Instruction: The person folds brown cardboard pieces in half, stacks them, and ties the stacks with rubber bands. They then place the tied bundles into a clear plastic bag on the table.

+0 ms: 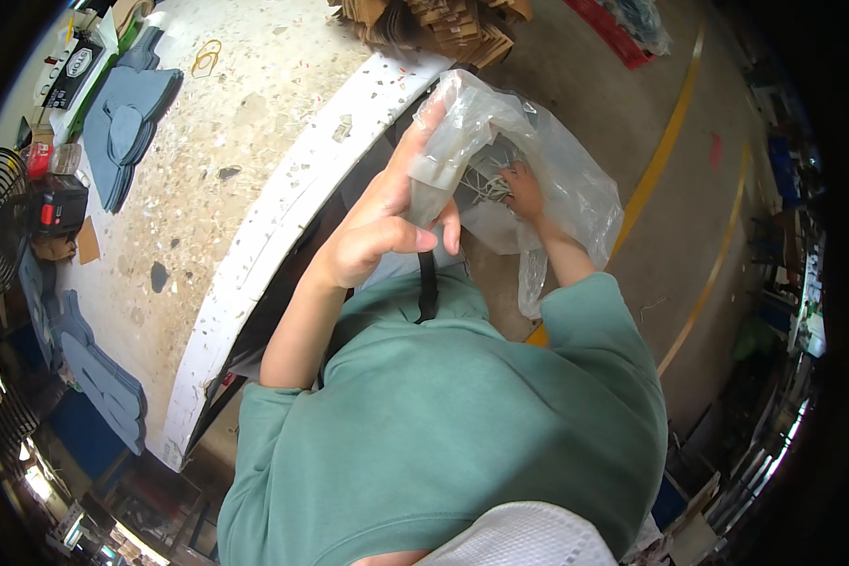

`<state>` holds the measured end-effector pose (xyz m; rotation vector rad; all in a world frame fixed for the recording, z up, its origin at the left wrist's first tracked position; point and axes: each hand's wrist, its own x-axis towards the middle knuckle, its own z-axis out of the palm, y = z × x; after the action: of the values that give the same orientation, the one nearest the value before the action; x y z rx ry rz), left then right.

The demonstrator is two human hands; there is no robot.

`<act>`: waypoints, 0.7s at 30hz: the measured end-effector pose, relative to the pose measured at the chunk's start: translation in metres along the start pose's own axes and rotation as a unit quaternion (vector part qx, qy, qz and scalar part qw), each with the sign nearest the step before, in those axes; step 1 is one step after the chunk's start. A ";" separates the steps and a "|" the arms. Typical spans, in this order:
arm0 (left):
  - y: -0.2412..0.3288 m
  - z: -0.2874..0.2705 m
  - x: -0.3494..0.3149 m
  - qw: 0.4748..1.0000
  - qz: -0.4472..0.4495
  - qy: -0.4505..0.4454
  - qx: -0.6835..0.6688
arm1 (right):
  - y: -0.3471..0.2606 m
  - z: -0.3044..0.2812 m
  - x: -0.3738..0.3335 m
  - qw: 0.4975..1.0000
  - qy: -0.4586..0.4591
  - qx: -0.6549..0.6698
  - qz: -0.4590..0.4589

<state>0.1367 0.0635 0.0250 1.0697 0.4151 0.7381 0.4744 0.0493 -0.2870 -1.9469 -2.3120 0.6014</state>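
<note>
A large clear plastic bag [575, 170] hangs beside the table's edge, its mouth spread wide. My left hand [377, 226] holds the bag's near rim, with the film draped over its raised fingers and the thumb in front. Inside the bag lies a tangled bundle of thin white cords [484, 181]. My right hand [525, 193] reaches into the bag, its fingers bent around the right side of that bundle. Part of the right hand's grip is hidden by the cords.
The speckled table [226, 141] on the left bears stacks of grey-blue cut pieces [127, 132] and a yellow band [207, 58]. Brown cardboard pieces [434, 24] are piled at its far corner. A black-and-red battery [58, 206] sits by a fan [0, 203]. Yellow lines [660, 160] mark the floor.
</note>
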 end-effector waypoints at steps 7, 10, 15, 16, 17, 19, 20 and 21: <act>-0.005 0.000 0.000 1.000 -0.004 0.001 0.015 | 0.045 -0.024 0.015 0.977 0.141 0.157 0.016; -0.007 0.001 0.002 1.000 -0.001 0.001 0.014 | 0.053 -0.033 0.016 0.975 0.145 0.163 0.039; -0.007 0.001 0.002 1.000 0.011 -0.022 -0.005 | 0.055 -0.008 0.021 0.996 0.085 -0.001 0.015; -0.007 0.000 0.002 1.000 0.010 -0.023 -0.007 | 0.055 -0.001 0.021 0.996 0.083 -0.038 0.001; -0.007 0.000 0.002 1.000 0.012 -0.024 -0.005 | 0.054 0.005 0.022 0.995 0.044 -0.086 0.006; -0.007 -0.001 0.001 1.000 0.014 -0.019 0.000 | 0.050 0.010 0.025 0.995 0.065 -0.070 0.017; -0.007 -0.002 0.000 1.000 0.016 -0.015 0.004 | 0.047 0.007 0.025 0.996 0.057 -0.066 0.035; -0.008 -0.003 0.000 1.000 0.023 -0.011 0.007 | 0.041 0.001 0.025 0.995 0.049 -0.062 0.053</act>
<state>0.1372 0.0631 0.0168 1.1028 0.3781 0.7637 0.5078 0.0782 -0.3070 -2.1135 -2.2486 0.3683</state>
